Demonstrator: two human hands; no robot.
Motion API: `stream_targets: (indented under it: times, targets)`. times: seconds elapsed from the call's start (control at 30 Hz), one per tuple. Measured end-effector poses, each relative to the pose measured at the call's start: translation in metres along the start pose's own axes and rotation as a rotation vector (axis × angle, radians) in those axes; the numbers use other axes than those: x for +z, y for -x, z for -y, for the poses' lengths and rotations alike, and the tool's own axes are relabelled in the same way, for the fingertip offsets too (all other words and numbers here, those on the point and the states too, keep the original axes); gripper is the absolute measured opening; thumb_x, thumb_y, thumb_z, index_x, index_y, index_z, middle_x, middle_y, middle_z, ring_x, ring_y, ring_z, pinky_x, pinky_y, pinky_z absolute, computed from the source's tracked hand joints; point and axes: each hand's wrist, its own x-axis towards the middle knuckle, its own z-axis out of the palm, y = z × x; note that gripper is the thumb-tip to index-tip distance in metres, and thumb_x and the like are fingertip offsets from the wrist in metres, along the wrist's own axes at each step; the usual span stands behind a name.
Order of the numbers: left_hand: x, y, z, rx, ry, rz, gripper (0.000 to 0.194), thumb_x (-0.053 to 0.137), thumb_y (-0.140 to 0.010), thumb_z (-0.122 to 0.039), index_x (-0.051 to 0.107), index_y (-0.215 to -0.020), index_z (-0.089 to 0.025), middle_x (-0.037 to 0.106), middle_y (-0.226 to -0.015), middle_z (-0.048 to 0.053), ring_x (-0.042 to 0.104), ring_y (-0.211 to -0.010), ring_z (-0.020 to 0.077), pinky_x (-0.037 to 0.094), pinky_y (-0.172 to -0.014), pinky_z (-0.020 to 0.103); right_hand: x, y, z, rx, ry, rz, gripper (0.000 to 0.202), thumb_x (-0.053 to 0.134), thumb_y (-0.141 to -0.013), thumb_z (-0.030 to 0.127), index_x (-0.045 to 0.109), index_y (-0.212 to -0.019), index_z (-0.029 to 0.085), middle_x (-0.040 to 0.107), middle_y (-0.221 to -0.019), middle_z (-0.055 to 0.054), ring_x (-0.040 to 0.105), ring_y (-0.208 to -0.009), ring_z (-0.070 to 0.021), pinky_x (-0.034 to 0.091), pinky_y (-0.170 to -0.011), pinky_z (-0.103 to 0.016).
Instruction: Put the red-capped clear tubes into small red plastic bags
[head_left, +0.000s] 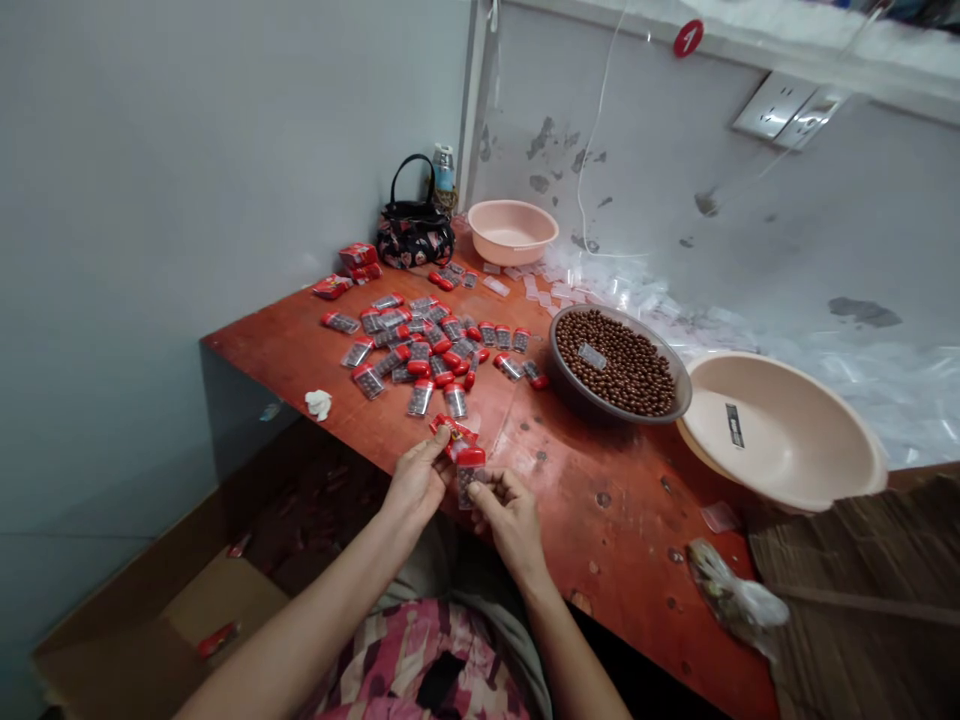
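Note:
My right hand (507, 515) grips a small clear box with a red cap (471, 470), dark beads showing inside, upright over the table's front edge. Close beside it, my left hand (420, 475) pinches a crinkled red printed wrapper (459, 436), whose lower part reaches the box's cap. Whether the wrapper is fitted on the box I cannot tell. Just beyond my hands lies a loose heap of similar red-capped boxes (420, 340) filled with dark pieces. A grey basin (556, 375) full of round brown balls (626, 360) stands to the right, a small clear box resting on top of them.
A peach basin (795, 430) is at the right, a smaller one (514, 228) at the back. Clear plastic pieces (652, 300) line the wall. A black handbag (415, 235), red packets (358, 256), a tied bag (735, 595) and cardboard (862, 590) lie around the table. Below left, a carton (150, 610).

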Motion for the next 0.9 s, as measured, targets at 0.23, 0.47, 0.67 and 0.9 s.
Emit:
stream_targets:
  times: [0.23,0.47,0.67,0.9]
  targets:
    - [0.004,0.009,-0.003,-0.035,-0.137,0.197,0.019,0.061,-0.071,-0.029,0.058,-0.075,-0.011,0.064,-0.066,0.004,0.06,-0.058,0.0127,0.049,-0.057,0.025,-0.005,-0.003,-0.006,-0.019,-0.03,0.012,0.02,0.056,-0.073,0.033,0.056,-0.081,0.015,0.055,-0.059,0.002,0.047,-0.042,-0.007,0.038,-0.037,-0.016]
    - [0.003,0.011,0.002,-0.077,-0.306,0.258,0.019,0.067,-0.064,-0.02,0.061,-0.079,-0.01,0.065,-0.07,0.004,0.06,-0.061,0.0119,0.048,-0.062,0.023,-0.005,-0.001,-0.007,-0.189,0.176,-0.072,0.017,0.054,-0.075,0.028,0.057,-0.088,0.017,0.059,-0.073,-0.002,0.053,-0.056,-0.011,0.045,-0.048,-0.02]
    - [0.001,0.012,-0.001,-0.097,-0.39,0.359,0.017,0.061,-0.07,-0.025,0.062,-0.071,-0.008,0.063,-0.063,0.006,0.058,-0.054,0.0136,0.047,-0.053,0.025,-0.009,-0.006,-0.014,-0.09,-0.033,0.034,0.017,0.053,-0.076,0.031,0.054,-0.086,0.017,0.057,-0.062,0.001,0.048,-0.043,-0.008,0.041,-0.04,-0.018]
    - [0.0,0.009,0.0,-0.038,-0.448,0.371,0.017,0.065,-0.066,-0.026,0.063,-0.068,-0.009,0.062,-0.059,0.004,0.058,-0.054,0.0154,0.045,-0.053,0.027,-0.008,-0.009,-0.009,-0.16,0.027,0.005,0.018,0.055,-0.076,0.03,0.056,-0.087,0.017,0.058,-0.065,0.0,0.05,-0.048,-0.0084,0.042,-0.044,-0.018]
